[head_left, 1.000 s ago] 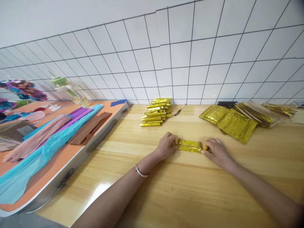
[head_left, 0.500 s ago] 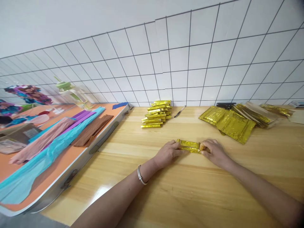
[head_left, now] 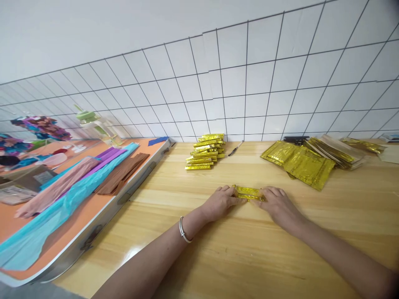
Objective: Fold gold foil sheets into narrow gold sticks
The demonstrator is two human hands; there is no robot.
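Low over the wooden table, a small piece of shiny gold foil paper (head_left: 248, 192) lies lengthwise between my hands, with a fold line along it. My left hand (head_left: 222, 202), a silver bangle at its wrist, grips the left end between thumb and fingers. At the other end my right hand (head_left: 277, 205) has its fingers closed on the foil paper, thumb along the near edge. Behind them stands a stack of narrow folded gold strips (head_left: 205, 153). Flat gold foil sheets (head_left: 304, 164) are spread to the right, beyond my right hand.
A black pen (head_left: 235, 148) lies beside the stack. At back right are more sheets (head_left: 338, 151) and a dark clip (head_left: 296, 140). On the left, an orange-topped table (head_left: 124, 172) holds blue, pink, purple and brown crepe paper (head_left: 67, 199) and a green-lidded bottle (head_left: 96, 126). A tiled wall stands behind.
My right hand has turned and slid slightly, its thumb now reaching left along the near edge of the foil paper. My left hand keeps its hold. The view has tilted a little.
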